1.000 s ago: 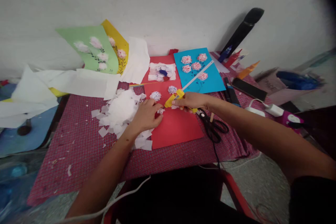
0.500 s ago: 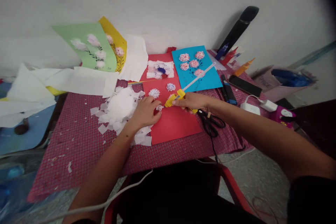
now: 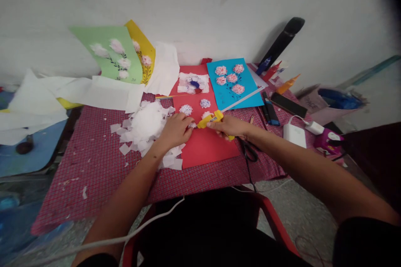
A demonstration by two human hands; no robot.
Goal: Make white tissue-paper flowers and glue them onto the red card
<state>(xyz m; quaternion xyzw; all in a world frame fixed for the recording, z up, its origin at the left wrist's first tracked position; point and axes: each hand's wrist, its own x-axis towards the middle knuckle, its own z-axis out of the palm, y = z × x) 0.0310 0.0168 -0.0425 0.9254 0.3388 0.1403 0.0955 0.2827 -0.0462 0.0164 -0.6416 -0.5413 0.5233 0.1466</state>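
A red-checked cloth-covered table [image 3: 94, 167] fills the middle of the frame, with a red paper sheet [image 3: 206, 146] at its centre and a heap of white tissue-paper squares [image 3: 145, 125] just left of it. The right hand [image 3: 230, 126] is clamped around a yellow hot-glue gun [image 3: 210, 119], its nozzle pointing left at a small white tissue flower [image 3: 191, 125] pinched under the left hand [image 3: 175, 130]. The fingertips sit so close to the nozzle that hot glue could likely burn them or smear the sheet. On the pinkish paper bag [image 3: 316, 102] at right, faint lettering is too blurred to read.
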